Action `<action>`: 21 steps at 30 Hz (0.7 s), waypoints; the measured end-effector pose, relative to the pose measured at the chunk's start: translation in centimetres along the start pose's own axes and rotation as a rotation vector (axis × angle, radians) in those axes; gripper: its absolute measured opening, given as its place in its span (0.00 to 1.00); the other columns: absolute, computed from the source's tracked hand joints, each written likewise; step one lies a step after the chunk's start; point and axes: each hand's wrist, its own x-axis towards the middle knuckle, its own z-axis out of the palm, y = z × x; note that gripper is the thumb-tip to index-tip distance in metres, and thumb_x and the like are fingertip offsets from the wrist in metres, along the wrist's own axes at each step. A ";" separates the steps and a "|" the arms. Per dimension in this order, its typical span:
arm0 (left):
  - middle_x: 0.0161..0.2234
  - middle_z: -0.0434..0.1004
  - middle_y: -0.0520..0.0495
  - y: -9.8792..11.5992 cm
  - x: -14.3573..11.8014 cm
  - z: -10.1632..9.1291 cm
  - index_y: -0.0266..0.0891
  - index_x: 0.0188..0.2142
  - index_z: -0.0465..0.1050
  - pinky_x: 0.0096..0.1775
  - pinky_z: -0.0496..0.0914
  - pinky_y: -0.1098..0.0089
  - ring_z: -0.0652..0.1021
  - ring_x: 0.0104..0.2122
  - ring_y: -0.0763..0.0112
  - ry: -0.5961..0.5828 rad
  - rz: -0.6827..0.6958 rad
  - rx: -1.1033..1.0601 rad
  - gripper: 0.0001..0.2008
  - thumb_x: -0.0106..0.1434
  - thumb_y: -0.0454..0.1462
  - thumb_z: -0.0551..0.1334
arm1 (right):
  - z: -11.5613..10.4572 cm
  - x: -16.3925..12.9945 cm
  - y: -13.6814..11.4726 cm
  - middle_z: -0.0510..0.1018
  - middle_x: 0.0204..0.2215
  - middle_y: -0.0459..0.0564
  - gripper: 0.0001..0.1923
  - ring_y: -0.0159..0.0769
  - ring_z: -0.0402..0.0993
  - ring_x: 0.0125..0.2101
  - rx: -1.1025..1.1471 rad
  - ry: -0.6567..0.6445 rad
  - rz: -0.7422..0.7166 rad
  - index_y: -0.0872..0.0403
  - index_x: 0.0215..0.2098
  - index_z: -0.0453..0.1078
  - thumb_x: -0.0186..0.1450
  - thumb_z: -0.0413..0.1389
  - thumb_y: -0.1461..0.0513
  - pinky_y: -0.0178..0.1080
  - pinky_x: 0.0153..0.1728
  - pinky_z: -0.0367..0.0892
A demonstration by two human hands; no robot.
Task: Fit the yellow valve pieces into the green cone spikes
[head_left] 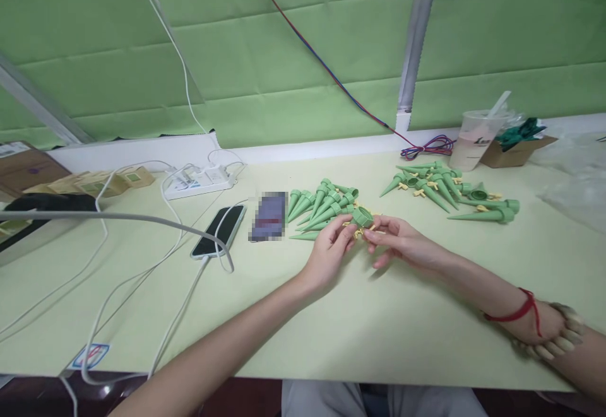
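Note:
Between my hands, above the table, is a green plastic watering spike [362, 216] with its round threaded cup end facing up. My left hand [331, 243] is closed around it from the left. The fingers of my right hand [395, 240] pinch a small yellow valve piece [359, 233] at the spike's near side. Just behind my left hand lies a pile of similar green spikes [324, 202], their points mostly to the left. Another heap of green spikes with yellow valves [438, 185] is spread at the right. My left fingers partly hide the held spike's body.
A phone [218, 233] with a charging cable and a blurred dark packet [269, 216] lie left of the pile. White cables run from a power strip [201, 180]. A plastic drink cup [476, 139], a small cardboard box [514, 152] and clear plastic bags [575, 180] stand back right.

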 end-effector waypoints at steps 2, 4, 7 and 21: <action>0.20 0.54 0.56 -0.3 0.0 0.1 0.38 0.38 0.64 0.23 0.54 0.76 0.57 0.21 0.78 0.024 -0.022 0.040 0.12 0.61 0.44 0.56 | 0.2 -0.1 0.4 0.69 0.27 0.45 0.16 0.29 0.70 0.24 -0.156 0.111 -0.127 0.54 0.26 0.60 0.53 0.62 0.55 0.34 0.19 0.73; 0.20 0.55 0.57 -0.5 0.0 0.1 0.38 0.39 0.64 0.23 0.54 0.76 0.57 0.20 0.79 0.054 -0.024 0.073 0.13 0.61 0.45 0.55 | 0.5 -0.3 0.7 0.68 0.26 0.46 0.14 0.30 0.69 0.24 -0.373 0.229 -0.324 0.55 0.24 0.61 0.54 0.60 0.55 0.32 0.18 0.71; 0.20 0.56 0.56 -0.8 0.0 0.0 0.39 0.40 0.64 0.22 0.54 0.76 0.57 0.20 0.79 0.087 0.018 0.119 0.14 0.61 0.46 0.55 | 0.8 -0.5 0.7 0.68 0.26 0.48 0.14 0.32 0.69 0.26 -0.532 0.318 -0.493 0.55 0.22 0.64 0.56 0.58 0.55 0.31 0.18 0.70; 0.20 0.57 0.56 -0.5 -0.2 -0.3 0.40 0.43 0.66 0.23 0.53 0.75 0.58 0.20 0.77 0.022 0.097 0.225 0.14 0.62 0.44 0.54 | 0.6 -0.2 0.1 0.67 0.24 0.43 0.14 0.24 0.65 0.23 -0.049 0.072 0.007 0.56 0.29 0.68 0.51 0.62 0.55 0.28 0.20 0.72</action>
